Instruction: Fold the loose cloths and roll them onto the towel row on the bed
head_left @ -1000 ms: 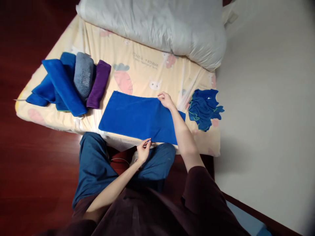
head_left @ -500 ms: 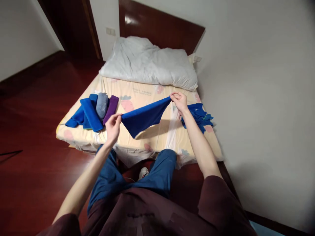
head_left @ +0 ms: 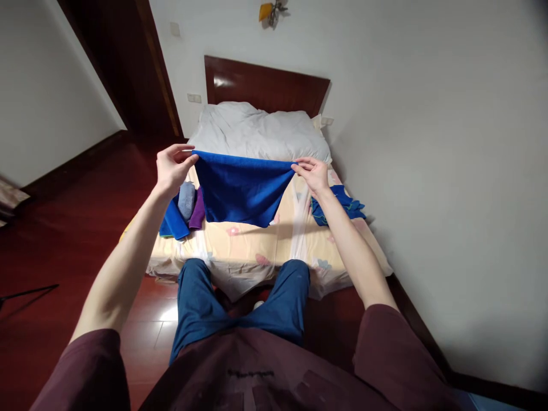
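Observation:
A blue towel hangs stretched in the air above the bed, its top edge pulled nearly straight. My left hand pinches its upper left corner between thumb and fingers. At the upper right corner, my right hand pinches the same edge. Behind my left hand lie a rolled grey-blue towel, a purple towel and folded blue towels, partly covered by my arm and the held towel. Beyond my right forearm rests a crumpled pile of blue cloths.
The bed has a cream patterned sheet under a clear-looking cover. A pale quilt is bunched against the dark headboard. A white wall stands close on the right. Dark red floor extends to the left.
Both hands have spread the towel wider and squarer. My left hand has risen and moved left, levelling the top edge. The view has tilted up, showing more wall.

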`<action>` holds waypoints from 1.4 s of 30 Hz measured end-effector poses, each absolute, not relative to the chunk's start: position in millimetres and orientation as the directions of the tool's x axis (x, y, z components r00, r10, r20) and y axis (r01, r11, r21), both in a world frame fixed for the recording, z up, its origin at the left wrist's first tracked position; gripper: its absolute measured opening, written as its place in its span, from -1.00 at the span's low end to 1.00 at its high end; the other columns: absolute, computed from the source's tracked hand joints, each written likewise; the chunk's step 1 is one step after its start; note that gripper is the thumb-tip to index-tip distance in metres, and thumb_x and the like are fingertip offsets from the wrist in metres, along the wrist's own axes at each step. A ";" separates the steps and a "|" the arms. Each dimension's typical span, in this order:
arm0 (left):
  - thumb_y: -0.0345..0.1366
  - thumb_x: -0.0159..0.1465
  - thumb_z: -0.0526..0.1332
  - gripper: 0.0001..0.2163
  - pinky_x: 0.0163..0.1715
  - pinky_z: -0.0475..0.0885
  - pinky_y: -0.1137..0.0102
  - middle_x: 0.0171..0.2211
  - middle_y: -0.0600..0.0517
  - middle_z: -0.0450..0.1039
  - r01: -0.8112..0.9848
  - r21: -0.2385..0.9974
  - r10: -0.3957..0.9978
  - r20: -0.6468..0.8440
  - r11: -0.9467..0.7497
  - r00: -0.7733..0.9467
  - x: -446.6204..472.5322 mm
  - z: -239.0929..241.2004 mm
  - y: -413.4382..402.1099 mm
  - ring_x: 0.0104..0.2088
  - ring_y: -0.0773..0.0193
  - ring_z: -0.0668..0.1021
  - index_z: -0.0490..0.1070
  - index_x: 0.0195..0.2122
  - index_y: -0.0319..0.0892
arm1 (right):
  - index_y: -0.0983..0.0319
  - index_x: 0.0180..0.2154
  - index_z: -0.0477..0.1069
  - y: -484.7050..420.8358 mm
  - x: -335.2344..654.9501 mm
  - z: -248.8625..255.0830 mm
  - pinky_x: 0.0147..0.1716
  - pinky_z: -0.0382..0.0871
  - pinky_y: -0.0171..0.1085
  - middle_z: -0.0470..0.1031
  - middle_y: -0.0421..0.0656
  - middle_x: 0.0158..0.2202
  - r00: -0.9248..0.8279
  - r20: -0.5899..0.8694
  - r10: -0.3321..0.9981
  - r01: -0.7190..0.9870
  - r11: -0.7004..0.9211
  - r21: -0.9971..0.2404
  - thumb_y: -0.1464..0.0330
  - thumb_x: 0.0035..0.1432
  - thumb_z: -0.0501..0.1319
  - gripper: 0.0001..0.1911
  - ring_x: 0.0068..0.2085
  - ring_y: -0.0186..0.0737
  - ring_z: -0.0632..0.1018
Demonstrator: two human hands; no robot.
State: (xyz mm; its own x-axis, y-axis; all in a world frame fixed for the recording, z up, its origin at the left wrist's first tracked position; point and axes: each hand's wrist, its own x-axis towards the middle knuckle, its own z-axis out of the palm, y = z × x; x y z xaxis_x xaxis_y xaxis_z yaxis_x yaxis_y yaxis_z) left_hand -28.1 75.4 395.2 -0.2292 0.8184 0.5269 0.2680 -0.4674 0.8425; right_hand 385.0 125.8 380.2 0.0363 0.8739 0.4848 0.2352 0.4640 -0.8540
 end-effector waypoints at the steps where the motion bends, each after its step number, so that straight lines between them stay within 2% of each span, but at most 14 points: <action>1: 0.12 0.03 0.50 -0.46 0.09 0.50 -0.10 -0.20 -0.06 0.62 0.269 0.839 0.814 0.533 -0.473 -0.231 -28.9 397.7 74.0 -0.06 -0.06 0.62 0.59 -0.07 -0.10 | 0.19 -0.21 0.52 123.9 385.2 380.1 -0.24 0.59 -0.22 0.62 -0.15 -0.34 0.053 0.488 0.871 0.239 0.463 -0.853 -0.03 -0.08 0.51 -0.47 -0.25 -0.17 0.63; 4: 0.11 0.02 0.50 -0.54 0.11 0.52 -0.08 -0.16 -0.03 0.64 0.263 0.831 0.806 0.546 -0.490 -0.226 -29.9 400.9 71.6 -0.03 -0.05 0.63 0.61 -0.13 -0.01 | 0.21 -0.22 0.53 119.3 384.6 380.1 -0.27 0.59 -0.24 0.63 -0.13 -0.33 0.083 0.494 0.865 0.237 0.465 -0.853 -0.04 -0.08 0.51 -0.46 -0.25 -0.16 0.64; 8: 0.11 0.04 0.49 -0.48 0.13 0.52 -0.05 -0.17 -0.04 0.63 0.268 0.829 0.796 0.552 -0.491 -0.249 -30.2 400.2 70.2 -0.07 0.05 0.65 0.59 -0.11 -0.16 | 0.23 -0.23 0.55 114.4 378.9 383.1 -0.23 0.60 -0.22 0.64 -0.09 -0.31 0.106 0.501 0.859 0.220 0.471 -0.854 -0.04 -0.07 0.50 -0.46 -0.21 -0.13 0.66; 12: 0.10 0.00 0.51 -0.58 0.09 0.53 -0.11 -0.19 -0.08 0.64 0.258 0.832 0.797 0.549 -0.492 -0.252 -34.0 395.5 68.5 -0.06 -0.07 0.65 0.64 -0.20 -0.02 | 0.24 -0.26 0.57 107.0 374.0 384.7 -0.12 0.60 -0.17 0.64 -0.09 -0.31 0.093 0.508 0.856 0.178 0.487 -0.855 -0.02 -0.12 0.52 -0.48 -0.20 -0.11 0.67; 15: 0.09 -0.04 0.53 -0.60 0.02 0.57 -0.09 -0.21 -0.10 0.65 0.265 0.858 0.833 0.500 -0.440 -0.237 -37.8 384.9 56.7 -0.09 -0.12 0.66 0.65 -0.25 0.00 | 0.23 -0.30 0.59 90.7 376.0 376.0 -0.10 0.60 -0.14 0.65 -0.11 -0.33 0.077 0.476 0.876 0.149 0.461 -0.875 0.00 -0.18 0.55 -0.49 -0.22 -0.11 0.67; 18: 0.10 -0.08 0.54 -0.57 -0.12 0.63 0.01 -0.26 -0.10 0.66 0.292 0.897 0.896 0.396 -0.331 -0.201 -41.4 365.3 25.1 -0.18 -0.09 0.67 0.67 -0.27 -0.04 | 0.20 -0.36 0.61 56.6 383.8 354.0 -0.17 0.62 -0.11 0.65 -0.11 -0.38 0.061 0.355 0.933 0.156 0.343 -0.926 0.01 -0.26 0.58 -0.51 -0.28 -0.08 0.68; 21: 0.09 -0.11 0.54 -0.53 -0.29 0.65 0.14 -0.34 -0.10 0.66 0.317 0.929 0.962 0.240 -0.189 -0.132 -45.6 339.8 -21.1 -0.31 -0.04 0.68 0.68 -0.29 -0.14 | 0.16 -0.43 0.63 8.1 395.6 323.1 -0.30 0.62 -0.11 0.65 -0.09 -0.43 0.007 0.170 0.985 0.179 0.166 -0.970 0.06 -0.35 0.61 -0.55 -0.37 -0.06 0.66; 24: 0.06 -0.17 0.57 -0.54 -0.38 0.65 0.20 -0.38 -0.12 0.65 0.302 0.952 0.995 0.073 -0.049 -0.071 -48.8 318.0 -62.6 -0.38 -0.01 0.67 0.68 -0.35 -0.16 | 0.13 -0.43 0.64 -38.9 408.0 296.1 -0.39 0.59 -0.12 0.63 -0.09 -0.48 -0.048 -0.009 0.999 0.172 -0.001 -0.985 0.09 -0.31 0.62 -0.61 -0.43 -0.08 0.64; 28: 0.00 -0.20 0.59 -0.62 -0.43 0.63 0.22 -0.43 -0.09 0.64 0.249 0.968 1.000 -0.017 0.019 -0.009 -45.8 310.5 -83.4 -0.42 0.02 0.66 0.67 -0.41 -0.08 | 0.08 -0.38 0.65 -70.2 419.9 283.9 -0.45 0.55 -0.16 0.63 -0.11 -0.45 -0.071 -0.147 0.987 0.104 -0.140 -0.985 0.12 -0.27 0.62 -0.62 -0.45 -0.13 0.63; 33: -0.05 -0.17 0.59 -0.63 -0.44 0.59 0.25 -0.42 -0.12 0.62 0.205 0.979 0.998 -0.021 0.008 0.059 -32.4 312.9 -58.9 -0.43 0.07 0.64 0.65 -0.39 -0.14 | 0.14 -0.37 0.63 -50.7 425.9 284.1 -0.48 0.52 -0.25 0.61 -0.13 -0.46 -0.060 -0.224 0.973 0.013 -0.224 -0.975 0.14 -0.31 0.64 -0.57 -0.47 -0.22 0.60; 38: -0.04 -0.11 0.57 -0.57 -0.55 0.48 0.33 -0.49 -0.11 0.58 0.175 0.983 0.996 -0.065 0.054 0.058 -21.7 286.7 -10.6 -0.49 0.13 0.60 0.61 -0.31 -0.20 | 0.20 -0.37 0.60 -5.2 421.8 269.7 -0.50 0.49 -0.34 0.60 -0.16 -0.46 -0.019 -0.266 0.964 -0.087 -0.267 -0.960 0.23 -0.35 0.65 -0.55 -0.47 -0.29 0.59; 42: -0.07 -0.10 0.56 -0.56 -0.48 0.51 0.30 -0.46 -0.10 0.58 0.146 0.989 0.999 -0.016 0.011 0.034 -11.2 282.5 54.8 -0.47 0.15 0.61 0.59 -0.28 -0.23 | 0.23 -0.39 0.56 48.1 412.4 269.6 -0.48 0.48 -0.37 0.58 -0.17 -0.49 0.047 -0.224 0.973 -0.071 -0.221 -0.973 0.30 -0.31 0.63 -0.60 -0.47 -0.30 0.60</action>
State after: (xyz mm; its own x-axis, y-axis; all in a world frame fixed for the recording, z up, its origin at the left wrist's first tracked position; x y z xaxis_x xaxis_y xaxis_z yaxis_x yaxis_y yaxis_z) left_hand -11.2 54.8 282.5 0.0339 0.9993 -0.0161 0.1458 0.0110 0.9893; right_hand 412.4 48.1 269.6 0.0468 0.9734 -0.2244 -0.0707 -0.2208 -0.9727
